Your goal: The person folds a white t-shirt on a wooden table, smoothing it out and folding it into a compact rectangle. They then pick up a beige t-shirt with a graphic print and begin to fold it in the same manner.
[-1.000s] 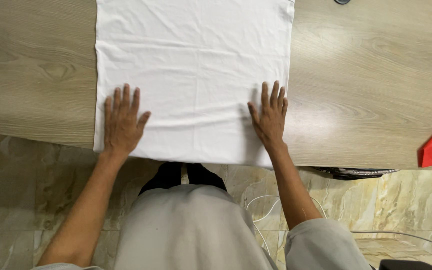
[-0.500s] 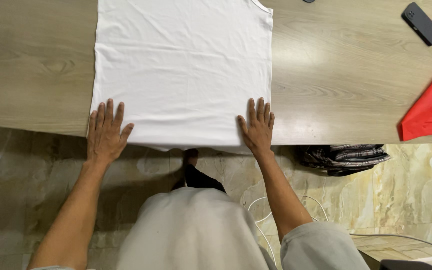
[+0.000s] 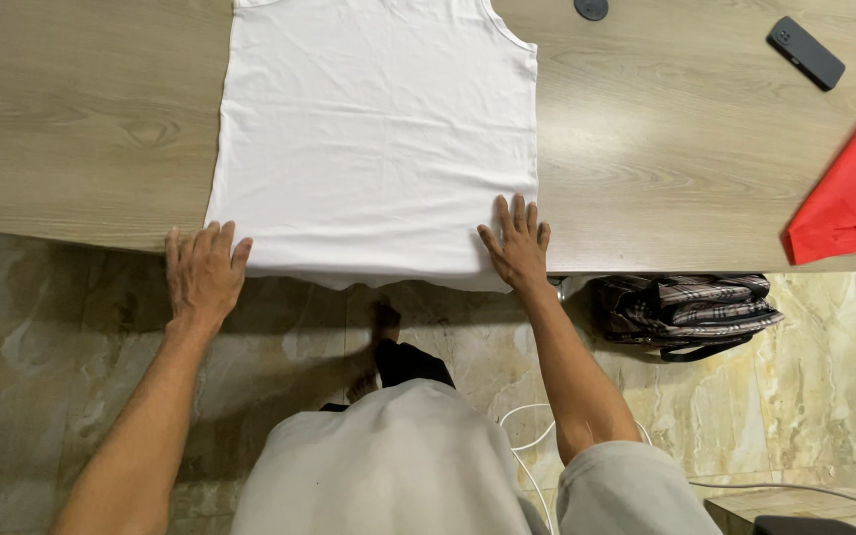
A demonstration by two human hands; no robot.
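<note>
Both hands have slid back to the table [image 3: 71, 129] edge, left hand [image 3: 202, 277] and right hand [image 3: 517, 243] flat, fingers spread, on the hem corners of the white vest [image 3: 378, 139] (hem overhanging); pressure is best kept even, I judge.

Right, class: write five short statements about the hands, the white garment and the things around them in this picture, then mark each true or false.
1. The white sleeveless shirt lies flat on the wooden table. True.
2. The right hand holds the dark phone. False: it rests flat on the shirt's hem.
3. The left hand is at the shirt's near corner. True.
4. The red cloth lies on the shirt. False: it lies apart.
5. A plaid bag sits on the floor. True.
</note>
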